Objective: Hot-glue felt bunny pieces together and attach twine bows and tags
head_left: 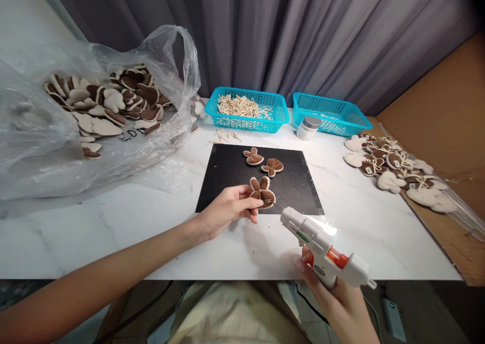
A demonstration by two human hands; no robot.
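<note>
My left hand (227,210) pinches a small brown plush piece with bunny ears (262,191) at the front edge of a black mat (231,175). My right hand (337,298) grips a white hot glue gun (322,248) with an orange trigger. Its nozzle points up-left, close to the held piece. Two more brown plush pieces (253,156) (272,166) lie further back on the mat.
A clear plastic bag (76,127) of brown and cream plush shapes fills the left. Two turquoise baskets (248,109) (329,114) stand at the back, one holding pale string loops. A small white jar (307,128) stands nearby. Several finished pieces (394,169) lie at right.
</note>
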